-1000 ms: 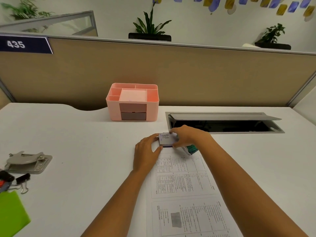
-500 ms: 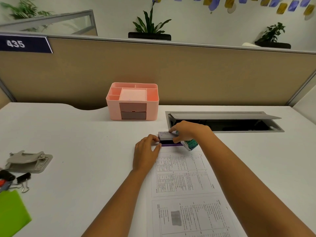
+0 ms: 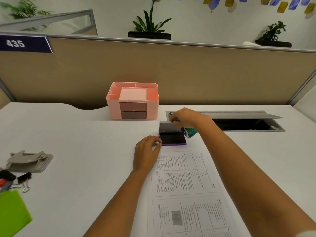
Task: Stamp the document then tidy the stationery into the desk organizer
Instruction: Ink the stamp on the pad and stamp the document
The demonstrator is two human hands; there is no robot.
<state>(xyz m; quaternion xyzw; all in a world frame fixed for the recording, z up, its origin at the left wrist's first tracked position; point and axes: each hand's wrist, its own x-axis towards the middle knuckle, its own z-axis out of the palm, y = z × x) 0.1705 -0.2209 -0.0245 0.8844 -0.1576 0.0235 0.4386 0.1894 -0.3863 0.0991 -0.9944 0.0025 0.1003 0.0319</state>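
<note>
- White desk runs up to a tan partition; the pink desk organizer stands at the back, well apart from the hole punch and binder clips at far left.
- My left hand steadies the purple ink pad, fingertips closed on its left edge.
- My right hand pinches the raised lid, a teal-labelled stamp tucked under it.
- Just nearer me than the pad lies the document, flat.
</note>
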